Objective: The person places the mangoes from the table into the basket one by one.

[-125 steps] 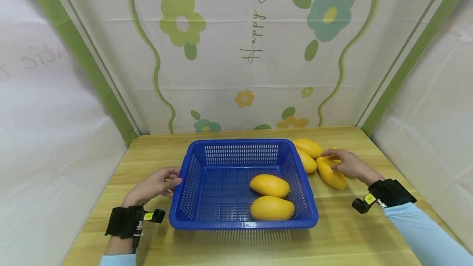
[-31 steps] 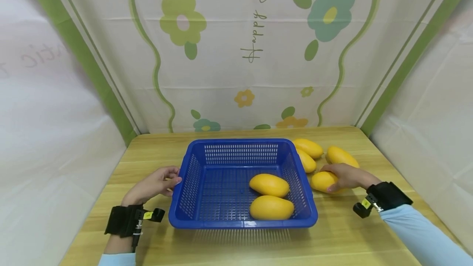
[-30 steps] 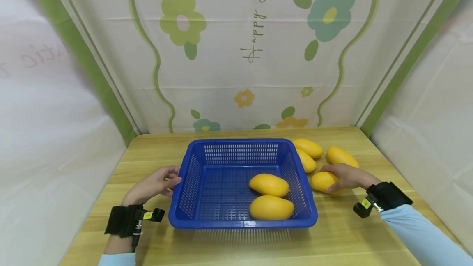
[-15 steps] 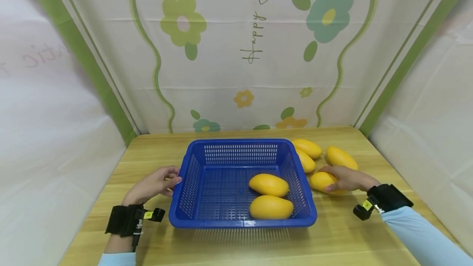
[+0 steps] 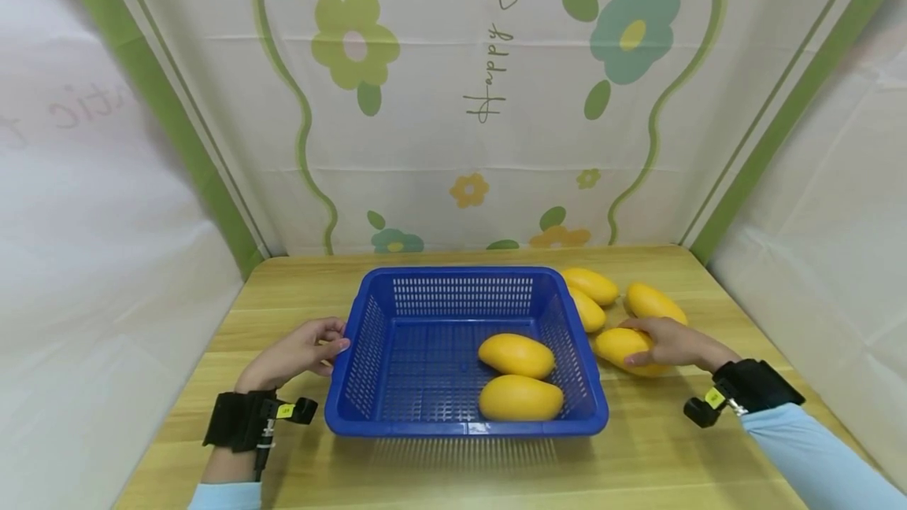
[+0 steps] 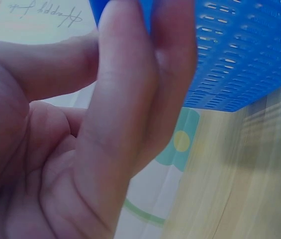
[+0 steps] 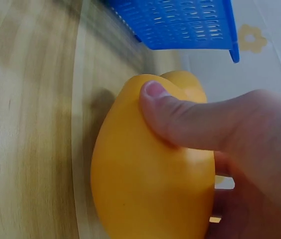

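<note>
My left hand [image 5: 301, 352] holds the left rim of a blue plastic basket [image 5: 464, 430], thumb and fingers meeting at the edge in the left wrist view. Two yellow mangoes lie in the basket's right half, a rear mango [image 5: 516, 356] and a front mango [image 5: 521, 398]. Right of the basket, my right hand [image 5: 673, 341] grips another mango [image 5: 615, 346], low over the table. In the right wrist view the thumb [image 7: 180, 117] presses on this mango's [image 7: 147, 184] side, and the other fingers are mostly hidden behind it.
Beyond the right hand lies a mango [image 5: 653, 301]. Two more mangoes, one at the back [image 5: 594, 285] and one partly hidden by the basket wall [image 5: 586, 309], sit by the basket's right side. The wooden table [image 5: 425, 478] meets printed cloth [image 5: 425, 140] behind and at both sides.
Since the earliest frame, my right hand has shifted toward me with its mango, which has turned more sideways, uncovering the mango behind. Over the last second little moves; my left hand stays at the rim.
</note>
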Available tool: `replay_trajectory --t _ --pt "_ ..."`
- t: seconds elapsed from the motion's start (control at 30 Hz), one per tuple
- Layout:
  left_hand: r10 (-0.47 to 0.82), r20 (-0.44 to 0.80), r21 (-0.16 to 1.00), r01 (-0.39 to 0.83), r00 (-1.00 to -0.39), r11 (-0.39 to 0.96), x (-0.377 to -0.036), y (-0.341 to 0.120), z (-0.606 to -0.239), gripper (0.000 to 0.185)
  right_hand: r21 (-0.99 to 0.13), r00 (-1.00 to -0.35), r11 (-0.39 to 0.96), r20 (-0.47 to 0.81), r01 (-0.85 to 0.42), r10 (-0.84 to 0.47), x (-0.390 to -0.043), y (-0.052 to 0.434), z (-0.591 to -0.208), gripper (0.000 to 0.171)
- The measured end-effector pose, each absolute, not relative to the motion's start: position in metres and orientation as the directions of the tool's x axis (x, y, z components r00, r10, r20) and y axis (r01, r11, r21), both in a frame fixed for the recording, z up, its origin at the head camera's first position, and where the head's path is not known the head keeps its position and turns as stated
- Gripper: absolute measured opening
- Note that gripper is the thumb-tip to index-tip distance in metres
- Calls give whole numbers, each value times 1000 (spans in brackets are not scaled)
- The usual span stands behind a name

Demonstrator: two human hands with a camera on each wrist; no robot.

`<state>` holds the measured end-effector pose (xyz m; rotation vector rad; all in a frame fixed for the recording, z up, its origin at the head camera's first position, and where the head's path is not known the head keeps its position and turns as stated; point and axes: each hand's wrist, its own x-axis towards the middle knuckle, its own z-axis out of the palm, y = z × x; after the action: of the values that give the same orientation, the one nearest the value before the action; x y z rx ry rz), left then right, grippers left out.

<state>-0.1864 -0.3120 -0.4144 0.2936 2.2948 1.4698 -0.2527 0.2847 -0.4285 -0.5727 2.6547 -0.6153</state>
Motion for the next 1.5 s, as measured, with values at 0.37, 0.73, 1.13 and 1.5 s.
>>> replay_trajectory --t 0.37,0.73,1.13,1.5 --pt "385 -213 903 -31 -898 429 -185 -313 -412 36 -560 -859 780 -218 -278 -463 -250 287 -420 74" --pt "395 -207 905 -22 -895 425 -185 -314 -412 37 -557 -884 794 -209 -244 -419 -247 285 -423 74" --pt "390 -209 906 -27 -897 423 -184 -311 -413 35 -553 -899 785 -139 -278 -416 -246 283 -417 70" --pt "382 -210 901 -26 -900 434 -185 -312 -414 35 -549 -909 787 -109 -283 -403 -242 275 -409 65"
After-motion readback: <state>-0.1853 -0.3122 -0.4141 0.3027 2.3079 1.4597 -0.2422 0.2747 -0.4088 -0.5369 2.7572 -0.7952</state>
